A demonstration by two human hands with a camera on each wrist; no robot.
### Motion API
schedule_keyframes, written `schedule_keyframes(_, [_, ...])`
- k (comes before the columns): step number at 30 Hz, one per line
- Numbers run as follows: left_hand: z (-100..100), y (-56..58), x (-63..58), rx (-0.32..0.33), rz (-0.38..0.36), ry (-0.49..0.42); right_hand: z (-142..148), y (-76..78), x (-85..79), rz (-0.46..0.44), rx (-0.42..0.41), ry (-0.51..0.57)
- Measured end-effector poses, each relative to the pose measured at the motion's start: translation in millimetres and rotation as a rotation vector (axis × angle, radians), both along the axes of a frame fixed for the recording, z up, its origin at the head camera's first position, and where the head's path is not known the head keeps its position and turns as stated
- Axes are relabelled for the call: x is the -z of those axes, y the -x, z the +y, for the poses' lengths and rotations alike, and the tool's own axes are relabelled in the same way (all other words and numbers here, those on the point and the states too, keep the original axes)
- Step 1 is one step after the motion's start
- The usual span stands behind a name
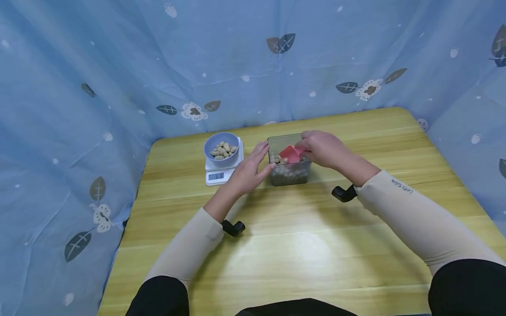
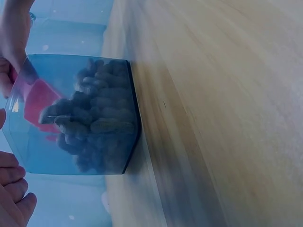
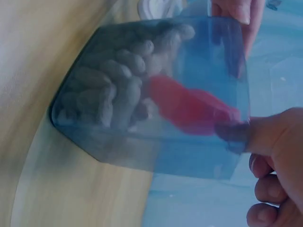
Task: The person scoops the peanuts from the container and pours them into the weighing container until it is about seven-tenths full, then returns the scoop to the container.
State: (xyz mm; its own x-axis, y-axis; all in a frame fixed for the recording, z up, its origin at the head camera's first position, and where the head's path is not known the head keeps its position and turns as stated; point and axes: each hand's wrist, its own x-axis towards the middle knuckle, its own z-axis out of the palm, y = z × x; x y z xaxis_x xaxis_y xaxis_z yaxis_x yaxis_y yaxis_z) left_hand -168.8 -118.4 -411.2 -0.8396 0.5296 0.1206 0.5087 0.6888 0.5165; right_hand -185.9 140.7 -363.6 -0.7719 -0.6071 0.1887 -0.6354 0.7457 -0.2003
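A clear grey plastic container [image 1: 290, 175], part filled with unshelled peanuts [image 2: 102, 109], stands on the table. My right hand [image 1: 322, 147] grips the handle of a small pink scoop [image 1: 290, 154] over the container's right rim. The scoop's head is inside, tilted down against the peanuts, and shows through the wall in both wrist views. My left hand [image 1: 251, 169] is at the container's left side, fingers extended along the rim and thumb near the front corner. To its left, a lavender bowl [image 1: 209, 151] of peanuts sits on a white kitchen scale [image 1: 235, 169].
The scale's small display [image 1: 216, 176] faces the front and is lit. The wooden table [image 1: 276, 254] reaches back to a blue patterned curtain [image 1: 245, 57]. Black wrist mounts [image 1: 233, 228] jut from both forearms.
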Motion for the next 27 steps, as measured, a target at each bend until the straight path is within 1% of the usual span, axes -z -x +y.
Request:
schedule_keyframes(4, [-0.2, 0.2, -1.2, -0.013, -0.002, 0.002, 2.8, 1.5, 0.3, -0.057, -0.010, 0.062])
schedule_keyframes(6, [-0.2, 0.1, -2.2, -0.021, -0.012, 0.005, 2.4, 2.9, 1.6, -0.101, 0.001, 0.100])
schedule_keyframes(8, [0.0, 0.4, -2.1, -0.025, -0.013, 0.008, 3.4, 4.3, 3.6, -0.145, 0.030, 0.138])
schedule_keyframes(12, [0.7, 1.4, -0.4, -0.016, -0.001, 0.004, 9.7, 5.3, 5.9, -0.254, 0.118, 0.231])
schedule_keyframes(14, [1.1, 1.0, -0.3, -0.012, 0.000, 0.001, 13.8, 5.2, 6.9, -0.299, 0.145, 0.265])
schedule_keyframes(20, [1.6, -0.1, -0.7, -0.015, -0.004, 0.005, 19.5, 4.7, 8.0, -0.384, 0.190, 0.320])
schedule_keyframes(24, [2.5, 0.2, -0.6, -0.017, -0.008, 0.002, 19.6, 3.9, 7.8, -0.447, 0.248, 0.352])
schedule_keyframes(27, [2.8, 0.6, -0.7, -0.016, -0.010, 0.005, 17.2, 3.5, 9.2, -0.444, 0.289, 0.369])
